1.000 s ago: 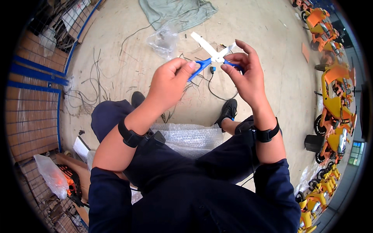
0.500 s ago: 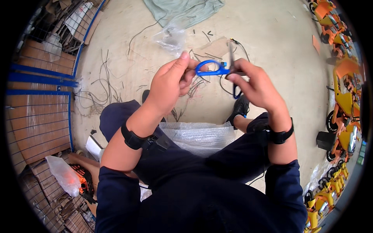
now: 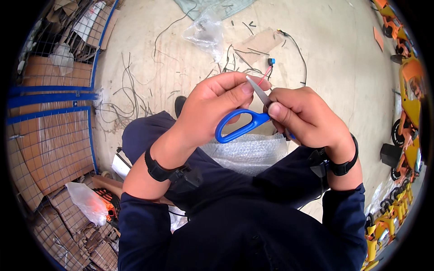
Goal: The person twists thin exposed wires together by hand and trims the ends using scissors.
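My right hand (image 3: 307,113) is closed around the middle of a pair of scissors (image 3: 255,120) with blue handles. One handle loop sticks out to the left below my fingers, and a metal blade points up and left to my left thumb tip. My left hand (image 3: 217,97) is pinched shut just left of the blade. Thin red wires (image 3: 266,75) run from behind its fingertips up to a small blue and black connector (image 3: 271,61). The fingers hide where the wires are gripped.
Bubble wrap (image 3: 246,153) lies between my legs. On the floor ahead are cut black cables (image 3: 302,54), a clear plastic bag (image 3: 205,34), a cardboard piece (image 3: 260,45) and a green cloth (image 3: 217,5). A blue wire cage (image 3: 92,135) stands left; yellow-orange machines (image 3: 411,108) line the right.
Both hands have come lower and closer together. The scissors have turned, their blade now beside my left thumb and the blue loop lower. The red wires and connector show more clearly beyond my fingers.
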A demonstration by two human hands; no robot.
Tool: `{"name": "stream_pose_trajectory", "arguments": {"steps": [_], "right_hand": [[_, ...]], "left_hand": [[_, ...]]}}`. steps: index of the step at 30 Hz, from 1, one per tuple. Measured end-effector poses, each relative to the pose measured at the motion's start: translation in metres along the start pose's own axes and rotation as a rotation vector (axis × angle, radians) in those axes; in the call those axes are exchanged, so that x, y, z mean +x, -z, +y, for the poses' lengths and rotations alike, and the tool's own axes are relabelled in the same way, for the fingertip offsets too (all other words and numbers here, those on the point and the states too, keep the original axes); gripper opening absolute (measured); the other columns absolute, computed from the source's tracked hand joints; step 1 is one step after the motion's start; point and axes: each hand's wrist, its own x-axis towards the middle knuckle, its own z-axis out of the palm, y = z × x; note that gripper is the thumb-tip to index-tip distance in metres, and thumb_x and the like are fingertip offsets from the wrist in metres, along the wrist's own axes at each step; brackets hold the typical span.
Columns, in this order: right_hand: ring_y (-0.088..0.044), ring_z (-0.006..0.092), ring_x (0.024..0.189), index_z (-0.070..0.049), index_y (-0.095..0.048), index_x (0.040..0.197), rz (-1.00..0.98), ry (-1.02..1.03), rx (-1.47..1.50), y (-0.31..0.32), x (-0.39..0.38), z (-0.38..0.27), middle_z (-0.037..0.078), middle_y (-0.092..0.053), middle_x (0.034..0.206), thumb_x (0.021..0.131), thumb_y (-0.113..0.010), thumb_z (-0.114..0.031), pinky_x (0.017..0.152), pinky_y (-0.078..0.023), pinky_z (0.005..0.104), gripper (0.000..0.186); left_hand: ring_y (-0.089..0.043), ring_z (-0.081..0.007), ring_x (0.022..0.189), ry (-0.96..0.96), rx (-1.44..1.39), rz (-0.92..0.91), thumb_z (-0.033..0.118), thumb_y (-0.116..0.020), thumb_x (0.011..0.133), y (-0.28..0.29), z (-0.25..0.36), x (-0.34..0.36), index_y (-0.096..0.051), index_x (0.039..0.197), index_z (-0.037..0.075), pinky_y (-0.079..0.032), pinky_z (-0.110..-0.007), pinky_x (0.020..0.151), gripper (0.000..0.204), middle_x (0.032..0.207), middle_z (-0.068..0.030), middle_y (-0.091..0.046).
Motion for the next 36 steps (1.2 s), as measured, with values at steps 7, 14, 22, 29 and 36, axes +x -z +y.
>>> {"name": "stream_pose_trajectory", "arguments": {"steps": [7, 14, 22, 29, 36], "right_hand": [[-0.049, 0.0318, 0.046, -0.004, -0.055, 0.065, 0.221, 0.181, -0.29, -0.006, 0.006, 0.011, 0.013, -0.049, 0.051, 0.091, -0.058, -0.019, 0.045, -0.037, 0.0363, 0.03], [-0.048, 0.0303, 0.043, -0.004, -0.055, 0.062, 0.282, 0.25, -0.305, -0.011, 0.01, 0.012, 0.011, -0.047, 0.048, 0.09, -0.059, -0.02, 0.042, -0.036, 0.0353, 0.033], [-0.047, 0.0299, 0.042, -0.004, -0.054, 0.058, 0.328, 0.248, -0.394, -0.011, 0.011, 0.014, 0.011, -0.045, 0.047, 0.089, -0.061, -0.021, 0.041, -0.035, 0.0349, 0.036], [-0.046, 0.0298, 0.041, -0.004, -0.056, 0.058, 0.379, 0.289, -0.394, -0.013, 0.013, 0.013, 0.011, -0.045, 0.047, 0.087, -0.064, -0.018, 0.04, -0.034, 0.0348, 0.033], [-0.047, 0.0295, 0.042, -0.005, -0.055, 0.056, 0.411, 0.363, -0.425, -0.011, 0.013, 0.013, 0.011, -0.045, 0.047, 0.085, -0.066, -0.018, 0.041, -0.035, 0.0356, 0.034]], "left_hand": [[-0.04, -0.0015, 0.052, -0.028, 0.041, -0.057, 0.008, -0.047, 0.095, 0.004, 0.0, -0.003, -0.057, 0.12, -0.006, -0.032, -0.016, 0.047, 0.03, 0.073, 0.0007, -0.051], [-0.045, -0.0011, 0.056, -0.108, 0.058, -0.036, 0.006, -0.047, 0.094, 0.004, -0.008, -0.003, -0.058, 0.12, -0.004, -0.036, -0.015, 0.049, 0.03, 0.102, -0.0074, -0.066], [-0.038, -0.0002, 0.05, 0.01, 0.013, -0.062, 0.007, -0.047, 0.093, 0.004, 0.001, -0.005, -0.057, 0.12, -0.006, -0.029, -0.016, 0.043, 0.032, 0.095, -0.0053, -0.065], [-0.036, -0.0008, 0.048, 0.003, -0.024, -0.046, 0.006, -0.047, 0.092, 0.007, -0.006, -0.005, -0.057, 0.119, -0.007, -0.027, -0.017, 0.042, 0.032, 0.088, -0.0054, -0.063], [-0.036, -0.0021, 0.045, 0.02, -0.085, -0.05, 0.005, -0.045, 0.091, 0.003, -0.002, -0.008, -0.054, 0.12, -0.01, -0.028, -0.017, 0.041, 0.034, 0.07, -0.0035, -0.057]]}}
